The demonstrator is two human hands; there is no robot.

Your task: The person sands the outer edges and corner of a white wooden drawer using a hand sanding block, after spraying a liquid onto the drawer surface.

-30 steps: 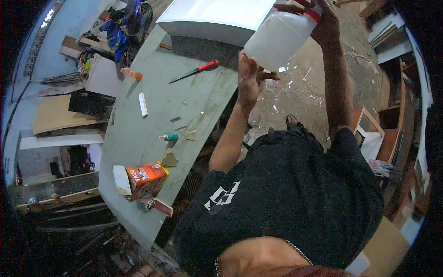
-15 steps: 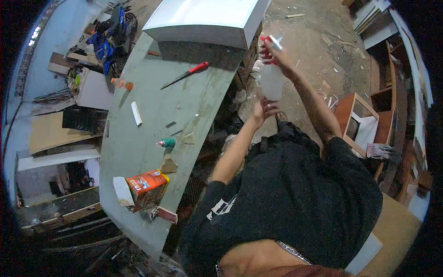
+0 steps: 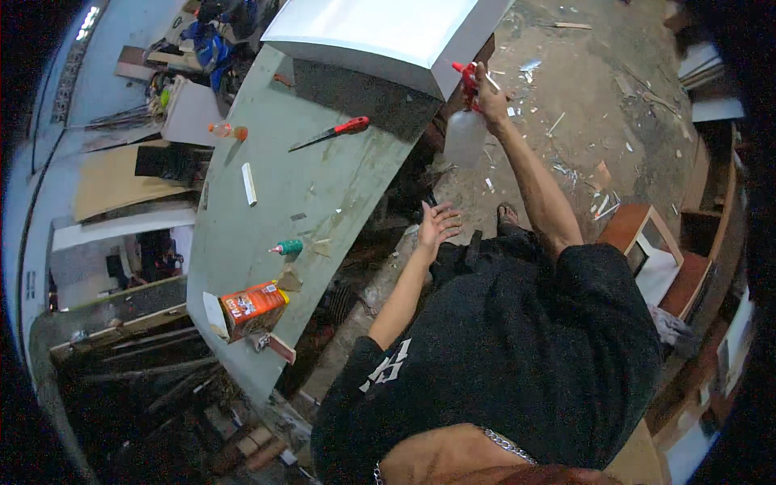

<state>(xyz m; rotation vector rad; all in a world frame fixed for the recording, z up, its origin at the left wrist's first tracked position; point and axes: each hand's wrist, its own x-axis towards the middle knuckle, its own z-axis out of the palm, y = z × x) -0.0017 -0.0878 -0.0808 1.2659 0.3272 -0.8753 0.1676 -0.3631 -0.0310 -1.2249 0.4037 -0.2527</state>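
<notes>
My right hand (image 3: 490, 99) is wrapped round the red trigger head of a spray bottle (image 3: 466, 139) with a cloudy, see-through body. The bottle hangs upright beyond the table's right edge, close to the corner of a white box-like panel piece (image 3: 372, 32). A small white bit shows by the fingers of that hand; its kind is unclear. Lower down, my left hand (image 3: 437, 225) is open with its fingers spread and holds nothing. It is apart from the bottle, in front of my body.
On the green table (image 3: 267, 182) lie a red-handled handsaw (image 3: 331, 133), a small orange bottle (image 3: 228, 131), a white strip (image 3: 248, 184), a green glue bottle (image 3: 287, 247) and an orange can (image 3: 252, 307). Scraps litter the floor (image 3: 582, 105). A wooden cabinet piece (image 3: 638, 242) stands at right.
My left hand has let go of the spray bottle's base and moved down and left, opening. My right hand still holds the bottle. The view has shifted somewhat.
</notes>
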